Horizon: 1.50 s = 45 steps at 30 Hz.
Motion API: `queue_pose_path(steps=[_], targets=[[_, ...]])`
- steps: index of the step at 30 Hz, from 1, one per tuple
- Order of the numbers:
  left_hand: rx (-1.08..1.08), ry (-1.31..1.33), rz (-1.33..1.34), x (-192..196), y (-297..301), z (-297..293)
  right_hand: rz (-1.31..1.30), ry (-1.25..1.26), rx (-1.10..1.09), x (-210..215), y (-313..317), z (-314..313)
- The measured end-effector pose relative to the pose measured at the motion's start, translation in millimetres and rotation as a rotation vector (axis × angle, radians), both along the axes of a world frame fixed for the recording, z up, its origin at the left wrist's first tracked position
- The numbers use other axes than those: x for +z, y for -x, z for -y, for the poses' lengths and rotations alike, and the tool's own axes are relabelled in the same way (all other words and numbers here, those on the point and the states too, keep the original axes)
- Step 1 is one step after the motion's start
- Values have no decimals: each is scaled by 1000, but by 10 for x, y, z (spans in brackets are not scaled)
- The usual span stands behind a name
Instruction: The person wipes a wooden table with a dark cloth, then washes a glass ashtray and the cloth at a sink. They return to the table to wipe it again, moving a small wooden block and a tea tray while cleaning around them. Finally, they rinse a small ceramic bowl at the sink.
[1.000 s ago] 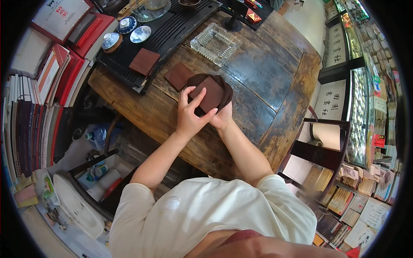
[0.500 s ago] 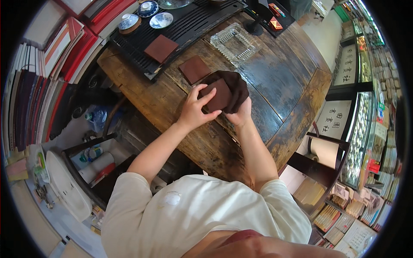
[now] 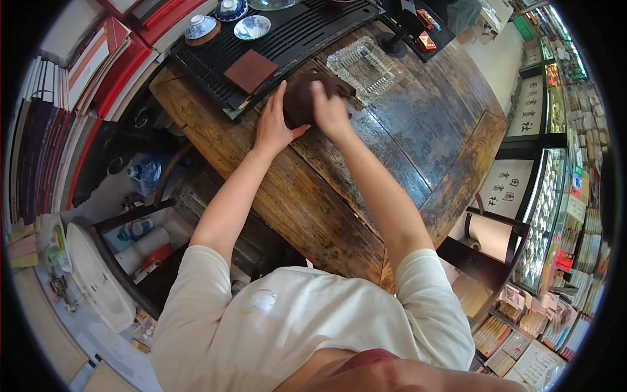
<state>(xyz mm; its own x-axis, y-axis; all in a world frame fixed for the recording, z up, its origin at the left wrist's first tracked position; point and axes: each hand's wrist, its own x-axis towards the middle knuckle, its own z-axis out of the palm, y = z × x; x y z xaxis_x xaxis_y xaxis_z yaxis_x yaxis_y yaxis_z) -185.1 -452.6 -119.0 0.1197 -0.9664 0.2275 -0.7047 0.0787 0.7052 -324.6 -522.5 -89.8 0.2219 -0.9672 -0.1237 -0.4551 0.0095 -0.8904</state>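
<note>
A dark brown cloth [image 3: 299, 103] lies bunched on the wooden table [image 3: 353, 209], beside the tea tray. My right hand [image 3: 332, 116] presses down on it from above, fingers bent into its folds. Along the cloth's left and near edge rests my left hand [image 3: 273, 129], thumb and fingers stretched wide apart. What lies beneath the cloth is hidden; no brown slab shows there. One reddish-brown square slab [image 3: 251, 72] sits on the corner of the black slatted tea tray [image 3: 313, 32], just beyond my left hand.
A square glass ashtray [image 3: 366, 68] stands just beyond the cloth. Blue-and-white teacups [image 3: 252, 27] rest on and around the tray. A black stand [image 3: 392, 44] is at the far right of the table. Stacked books [image 3: 59, 150] rise at left; chairs [image 3: 490, 242] flank the table.
Both hands have moved forward and left, down to the tabletop. The slab my left hand held and the one lying on the table are out of sight. My right hand has come over the cloth.
</note>
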Motion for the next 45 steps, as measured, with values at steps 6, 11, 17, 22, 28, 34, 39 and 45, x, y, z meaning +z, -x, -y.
queue_pose_path(steps=[6,11,17,22,28,34,39,45], targets=[[64,5,-36,-94,-53,24,-457,703,354,-298,-313,-207],[48,-28,-12,-20,-32,-5,-304,531,475,-92,108,-370],[24,-22,-26,-86,-59,22,-218,423,165,-255,597,-488],[23,43,112,-8,-9,-57,653,-362,-602,-299,1012,-683],[75,457,180,435,-332,-215,1720,-562,-116,95,1361,-1040],[207,114,417,279,-1116,204,1476,-544,-39,-94,1116,-1150],[171,-29,587,495,-998,176,1750,-746,-14,-37,1047,-1228],[204,236,409,579,-865,78,1892,-839,-14,-56,936,-1271]])
